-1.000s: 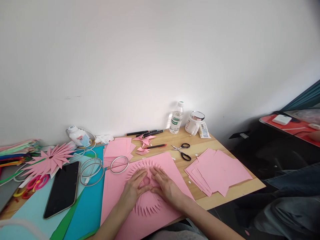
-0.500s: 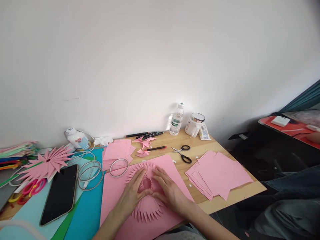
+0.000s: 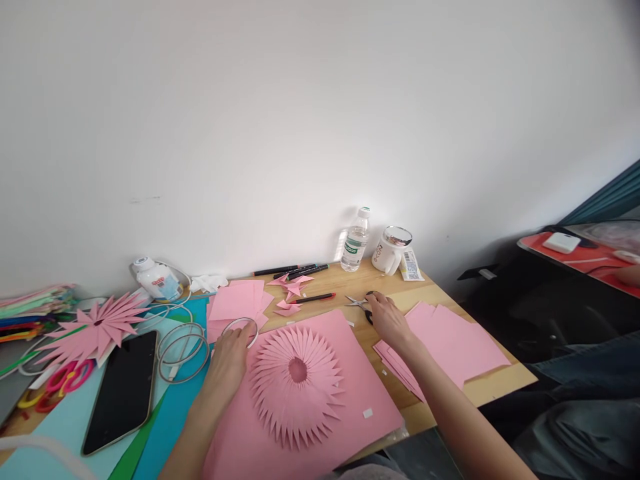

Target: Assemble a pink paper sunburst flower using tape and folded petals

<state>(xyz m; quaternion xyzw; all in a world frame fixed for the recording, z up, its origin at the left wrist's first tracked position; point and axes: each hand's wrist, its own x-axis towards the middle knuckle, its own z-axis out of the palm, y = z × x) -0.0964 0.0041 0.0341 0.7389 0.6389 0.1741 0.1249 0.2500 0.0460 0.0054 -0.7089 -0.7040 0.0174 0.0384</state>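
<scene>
A round pleated pink paper piece [image 3: 295, 420], with a hole in its middle and pointed tips around its rim, lies on a large pink sheet [image 3: 345, 353]. My left hand [image 3: 227, 363] is at the left edge of that sheet, its fingers curled over a thin grey ring [image 3: 257, 335] and partly hiding it. To the right, my right hand [image 3: 389, 319] is closed over the handles of small black scissors [image 3: 357, 303], whose blades point left. The pleated piece lies between my hands, touched by neither.
Pink squares [image 3: 460, 343] lie at the right, more [image 3: 237, 300] at back left. Markers [image 3: 290, 270], a bottle [image 3: 355, 243] and a mug [image 3: 387, 255] stand or lie along the wall. A phone [image 3: 121, 393] and a spiky pink paper flower [image 3: 107, 319] are at left.
Both hands have left the pleated paper and moved apart: the left to the ring, the right to the scissors. The pleated piece is now uncovered.
</scene>
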